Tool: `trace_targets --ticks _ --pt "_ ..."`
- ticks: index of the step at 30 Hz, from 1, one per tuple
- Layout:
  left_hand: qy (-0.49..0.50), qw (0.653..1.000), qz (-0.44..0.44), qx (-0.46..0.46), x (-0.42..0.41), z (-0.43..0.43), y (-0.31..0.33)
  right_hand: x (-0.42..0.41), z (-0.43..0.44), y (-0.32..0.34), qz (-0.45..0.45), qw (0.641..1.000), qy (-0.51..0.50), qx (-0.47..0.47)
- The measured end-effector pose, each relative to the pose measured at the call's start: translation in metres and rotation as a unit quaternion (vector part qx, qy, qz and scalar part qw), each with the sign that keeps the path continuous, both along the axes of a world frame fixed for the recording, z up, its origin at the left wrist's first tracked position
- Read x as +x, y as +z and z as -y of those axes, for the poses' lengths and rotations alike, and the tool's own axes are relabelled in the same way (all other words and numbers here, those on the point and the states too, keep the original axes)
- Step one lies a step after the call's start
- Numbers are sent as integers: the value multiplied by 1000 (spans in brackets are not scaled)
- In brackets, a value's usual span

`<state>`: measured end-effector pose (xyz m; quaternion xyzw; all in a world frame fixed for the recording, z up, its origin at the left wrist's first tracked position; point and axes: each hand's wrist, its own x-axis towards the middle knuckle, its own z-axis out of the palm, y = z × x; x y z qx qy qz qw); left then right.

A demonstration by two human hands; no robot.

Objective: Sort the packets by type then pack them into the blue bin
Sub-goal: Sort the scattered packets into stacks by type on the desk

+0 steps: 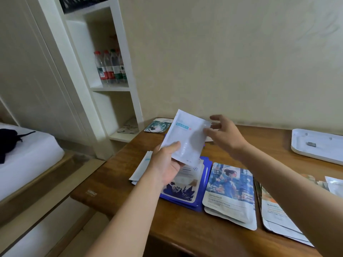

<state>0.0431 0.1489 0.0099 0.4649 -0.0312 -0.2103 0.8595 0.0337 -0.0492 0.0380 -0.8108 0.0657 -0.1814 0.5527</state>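
Sorting looked well under way but unfinished. Four piles lay on the table: a white pile by its left edge, a blue-bordered pile beside it, a pale-blue illustrated pile in the middle and an orange pile toward the right. One white packet was in the air above the blue-bordered pile, its lower end pinched between the thumb and curled fingers of the left hand. The right hand hovered at its upper right corner, fingers spread and gripping nothing; whether they touched it I could not tell. A teal packet at the far left corner and loose packets at the right edge seemed unsorted. No blue bin showed, so packing appeared not begun. A white tray sat near the far right corner, well apart from the piles.
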Motion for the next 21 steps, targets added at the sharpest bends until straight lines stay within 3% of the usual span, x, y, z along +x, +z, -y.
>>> trace_targets --ticks 3,6,9,12,15,21 --pt "27 998 18 48 4 -20 1 7 -16 6 -38 987 75 139" --pt "142 981 41 129 13 -47 5 25 -34 3 -47 983 88 153" --pt "249 937 65 235 29 -82 5 49 -57 -2 -71 984 83 139" --pt "288 872 108 380 40 -111 -1 73 -83 -12 -100 988 87 79" --pt "261 808 144 508 44 -125 -14 92 -99 -30 -138 986 71 -55" --pt "177 732 175 634 51 -131 -40 103 -109 -47 -170 952 73 -244"
